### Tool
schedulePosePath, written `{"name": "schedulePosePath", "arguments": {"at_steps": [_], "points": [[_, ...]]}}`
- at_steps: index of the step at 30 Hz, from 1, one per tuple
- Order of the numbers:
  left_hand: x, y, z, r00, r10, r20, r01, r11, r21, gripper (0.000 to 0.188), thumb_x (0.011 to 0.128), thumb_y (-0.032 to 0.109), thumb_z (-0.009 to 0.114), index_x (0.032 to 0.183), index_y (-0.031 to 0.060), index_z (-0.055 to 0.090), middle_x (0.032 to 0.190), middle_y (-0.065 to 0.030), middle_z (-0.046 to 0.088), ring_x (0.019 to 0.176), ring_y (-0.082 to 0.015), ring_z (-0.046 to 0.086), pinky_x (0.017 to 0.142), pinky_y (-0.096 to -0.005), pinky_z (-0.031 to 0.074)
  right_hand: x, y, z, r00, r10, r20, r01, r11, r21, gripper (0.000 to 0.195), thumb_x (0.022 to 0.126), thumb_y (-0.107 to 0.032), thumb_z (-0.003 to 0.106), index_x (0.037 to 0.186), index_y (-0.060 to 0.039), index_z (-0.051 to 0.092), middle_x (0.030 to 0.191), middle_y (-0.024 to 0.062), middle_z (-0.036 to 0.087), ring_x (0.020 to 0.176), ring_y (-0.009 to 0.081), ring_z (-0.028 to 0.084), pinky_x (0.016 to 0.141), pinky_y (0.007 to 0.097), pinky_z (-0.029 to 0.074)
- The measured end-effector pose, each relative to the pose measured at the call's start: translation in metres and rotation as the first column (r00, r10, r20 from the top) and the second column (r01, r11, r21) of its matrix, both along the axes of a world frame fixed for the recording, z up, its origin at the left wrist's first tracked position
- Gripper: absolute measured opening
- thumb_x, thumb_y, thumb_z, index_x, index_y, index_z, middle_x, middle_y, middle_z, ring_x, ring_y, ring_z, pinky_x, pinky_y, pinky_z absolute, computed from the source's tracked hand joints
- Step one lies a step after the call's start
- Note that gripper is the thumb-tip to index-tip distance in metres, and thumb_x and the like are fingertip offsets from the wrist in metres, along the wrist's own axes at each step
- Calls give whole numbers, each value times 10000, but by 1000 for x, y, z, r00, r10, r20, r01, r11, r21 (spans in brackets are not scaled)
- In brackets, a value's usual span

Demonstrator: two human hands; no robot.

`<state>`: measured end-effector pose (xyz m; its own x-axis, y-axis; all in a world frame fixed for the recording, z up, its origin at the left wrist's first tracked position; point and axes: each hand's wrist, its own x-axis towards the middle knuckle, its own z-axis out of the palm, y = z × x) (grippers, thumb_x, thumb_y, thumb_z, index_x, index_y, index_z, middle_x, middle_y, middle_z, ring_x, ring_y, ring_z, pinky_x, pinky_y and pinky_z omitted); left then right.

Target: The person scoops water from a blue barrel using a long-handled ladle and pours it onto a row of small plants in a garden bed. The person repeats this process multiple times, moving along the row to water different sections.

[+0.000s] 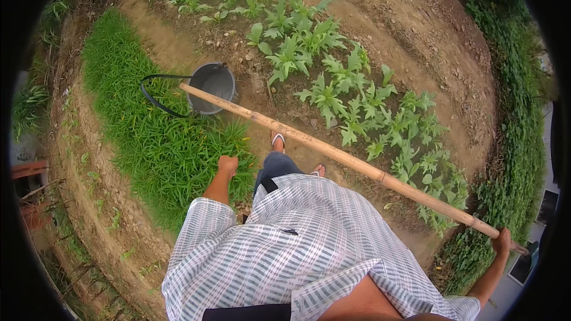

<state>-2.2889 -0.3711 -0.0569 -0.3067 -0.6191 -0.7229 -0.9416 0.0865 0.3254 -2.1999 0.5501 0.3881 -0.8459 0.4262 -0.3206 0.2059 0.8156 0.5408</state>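
My right hand (502,241) is closed around a long bamboo pole (321,145) near its end at the right edge. The pole slants across in front of me, and its other end hangs over a dark grey plastic bucket (209,81). A black strap handle (149,96) loops out to the left of this bucket. My left hand (228,166) hangs in a loose fist above a dense bed of narrow-leaved green plants (174,156). Nothing shows in that hand. A small dark part (531,252) sits at the pole's end beyond my right hand, too blurred to name.
Leafy vegetable plants (330,98) with jagged leaves grow in a band ahead and to the right. Bare soil (428,49) lies beyond them. Small seedlings (115,218) dot the earth on the left. A vine-covered bank (513,165) runs down the right side. My feet, in flip-flops (278,139), stand on a dirt path.
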Motion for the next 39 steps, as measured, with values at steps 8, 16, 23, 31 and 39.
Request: {"name": "schedulePosePath", "arguments": {"at_steps": [8,16,23,31,39], "points": [[-57,97,13,899,-408,-157,423,903,75,264,769,187,586,720,-72,597,773,-206,627,665,-272,634,542,-407,499,-46,-47,-1,872,120,-475,-159,986,-43,317,810,-225,671,1010,11,602,850,206,582,738,364,551,673,457,438],[-128,284,128,554,-524,-647,750,652,115,260,810,253,608,778,-5,592,712,-100,617,636,-193,579,586,-354,464,-114,-178,13,594,-271,-758,-433,686,-585,280,864,-251,653,921,15,584,649,19,497,568,109,405,519,293,320],[-79,368,227,526,-380,-761,848,165,504,302,923,295,526,802,18,540,608,-17,526,536,-96,499,507,-251,432,-122,-250,3,500,-493,-712,-654,324,-683,184,878,-122,614,771,-51,482,615,-9,408,526,82,381,511,257,340],[-63,347,278,903,-105,-417,412,-66,909,527,913,507,437,954,-5,555,758,-105,622,577,-154,574,585,-300,497,-131,-376,-55,716,-444,-538,-698,-425,-577,133,874,-82,551,815,-32,443,648,65,454,663,200,487,781,433,427],[-74,298,242,851,521,-58,44,38,998,290,934,315,460,1014,36,477,946,-145,557,878,-269,571,876,-463,476,-111,-464,-135,888,-381,-258,-407,-391,-826,373,924,-273,534,1158,15,493,1138,225,568,1113,288,533,927,418,440]]}}
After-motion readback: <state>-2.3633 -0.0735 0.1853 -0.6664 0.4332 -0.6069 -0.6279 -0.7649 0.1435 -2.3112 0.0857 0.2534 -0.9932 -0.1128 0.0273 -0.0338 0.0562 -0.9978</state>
